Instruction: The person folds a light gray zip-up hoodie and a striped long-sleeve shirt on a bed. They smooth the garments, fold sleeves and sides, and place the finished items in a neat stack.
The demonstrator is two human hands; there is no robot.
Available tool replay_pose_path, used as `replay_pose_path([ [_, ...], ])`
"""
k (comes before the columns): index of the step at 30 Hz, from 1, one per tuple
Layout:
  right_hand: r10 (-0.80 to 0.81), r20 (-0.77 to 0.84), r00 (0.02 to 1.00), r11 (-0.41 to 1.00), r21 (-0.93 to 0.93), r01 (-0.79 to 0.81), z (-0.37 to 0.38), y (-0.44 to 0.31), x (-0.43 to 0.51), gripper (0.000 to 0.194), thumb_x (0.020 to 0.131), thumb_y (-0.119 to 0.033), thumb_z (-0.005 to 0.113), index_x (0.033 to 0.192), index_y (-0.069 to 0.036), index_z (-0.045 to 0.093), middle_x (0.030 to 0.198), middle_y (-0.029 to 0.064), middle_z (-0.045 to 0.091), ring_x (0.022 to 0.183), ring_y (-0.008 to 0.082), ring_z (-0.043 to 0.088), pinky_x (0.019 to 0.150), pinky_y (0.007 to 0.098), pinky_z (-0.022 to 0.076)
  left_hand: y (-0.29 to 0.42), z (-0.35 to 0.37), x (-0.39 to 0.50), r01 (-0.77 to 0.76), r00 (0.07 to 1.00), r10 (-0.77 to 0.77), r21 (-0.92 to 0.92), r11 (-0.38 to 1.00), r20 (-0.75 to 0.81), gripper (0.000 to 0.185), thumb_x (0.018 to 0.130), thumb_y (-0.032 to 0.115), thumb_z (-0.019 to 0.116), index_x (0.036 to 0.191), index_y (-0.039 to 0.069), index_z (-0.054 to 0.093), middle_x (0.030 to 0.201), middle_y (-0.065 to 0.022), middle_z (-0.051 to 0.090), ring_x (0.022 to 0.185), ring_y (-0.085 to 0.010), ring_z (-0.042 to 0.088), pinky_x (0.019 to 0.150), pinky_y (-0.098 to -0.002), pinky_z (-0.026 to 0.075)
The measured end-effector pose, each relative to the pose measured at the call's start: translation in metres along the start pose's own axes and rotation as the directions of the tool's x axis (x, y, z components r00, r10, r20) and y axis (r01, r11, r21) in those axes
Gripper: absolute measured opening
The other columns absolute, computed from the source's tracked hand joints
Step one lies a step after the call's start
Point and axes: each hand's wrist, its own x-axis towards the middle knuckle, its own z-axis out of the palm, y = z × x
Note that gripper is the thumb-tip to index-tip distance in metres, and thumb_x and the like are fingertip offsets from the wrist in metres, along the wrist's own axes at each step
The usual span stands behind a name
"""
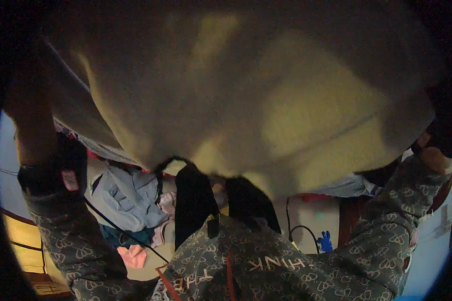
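A large pale yellowish-grey cloth (248,109) is raised close before the camera, blurred and partly in shadow, and fills most of the upper view. At the left, my left forearm (37,139), with a black band at the wrist, reaches up beside the cloth's edge. My left hand is lost in the dark there, so its fingers cannot be made out. On the right, my right hand (433,156) shows only in part, past the patterned sleeve, close to the cloth's right edge. Its fingers are mostly in shadow.
Below the cloth lie a crumpled light-blue garment (132,199), a dark teal cloth (135,237) and a salmon-pink cloth (132,256). A black cable (124,231) crosses at the left. A small blue object (325,242) lies at the right, near another thin cable (305,227).
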Motion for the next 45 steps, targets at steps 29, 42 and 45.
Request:
replay_pose_path([
  [29,0.287,0.901,0.324,0.754,-0.004,-0.657,0.19,0.034,-0.255,0.024,0.091,-0.023,0.059,0.101,-0.002,0.063,0.089,0.0017,0.064,0.083,0.0102,0.058,0.078,0.0251,0.0459,-0.13,-0.07,-0.361,0.754,0.072,-0.949,0.606,0.253,0.307,0.049,0.093,0.037,0.054,0.125,0.001,0.052,0.118,-0.0089,0.058,0.11,-0.0205,0.053,0.094,-0.0318,0.04],
  [42,0.297,0.949,-0.103,0.05,-0.123,-0.991,0.15,-0.02,-0.443,0.068,0.085,-0.04,0.065,0.129,0.005,0.04,0.117,0.0127,0.057,0.105,0.0192,0.056,0.086,0.0278,0.0444,-0.065,-0.025,-0.451,0.96,-0.174,-0.918,0.271,-0.076,0.357,0.048,0.091,0.036,0.057,0.123,0.002,0.05,0.112,-0.0091,0.06,0.101,-0.0212,0.058,0.086,-0.0352,0.046],
  [45,0.296,0.955,-0.017,-0.018,-0.012,-1.0,0.144,-0.027,-0.431,0.067,0.084,-0.03,0.066,0.133,0.005,0.035,0.121,0.0132,0.055,0.109,0.0196,0.054,0.089,0.0295,0.0445,-0.043,-0.016,-0.433,0.985,-0.1,-0.943,0.164,-0.049,0.317,0.045,0.089,0.032,0.059,0.122,0.003,0.05,0.108,-0.0097,0.061,0.099,-0.0222,0.06,0.085,-0.0358,0.048],
])
